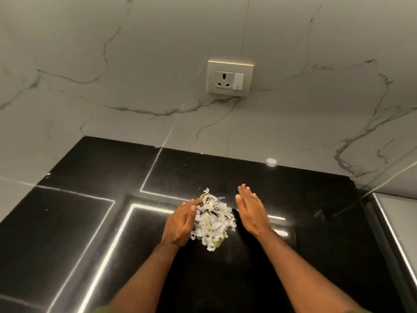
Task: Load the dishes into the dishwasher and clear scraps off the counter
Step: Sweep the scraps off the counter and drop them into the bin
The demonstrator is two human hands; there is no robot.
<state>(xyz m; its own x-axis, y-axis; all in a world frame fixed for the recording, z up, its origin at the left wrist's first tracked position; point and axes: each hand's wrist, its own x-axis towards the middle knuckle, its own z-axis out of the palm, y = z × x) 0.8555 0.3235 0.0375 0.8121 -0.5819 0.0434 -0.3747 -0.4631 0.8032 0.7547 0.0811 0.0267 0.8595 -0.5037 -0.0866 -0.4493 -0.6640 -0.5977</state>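
White scraps (pixel 212 222) between both hands' fingers (pixel 194 203), touching the left.

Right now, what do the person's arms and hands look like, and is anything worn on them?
Both forearms are bare up to the bottom edge of the picture. The left hand and the right hand have no gloves, and no ring, watch or bracelet shows. The fingernails look short. At the bottom edge, near each arm, a strip of olive-green cloth shows, perhaps a sleeve or shirt.

The scraps (pixel 212 222) are a loose heap of pale, whitish torn bits with some green at the near end. They lie on the glossy black counter (pixel 316 222), a few stray flecks scattered toward the wall
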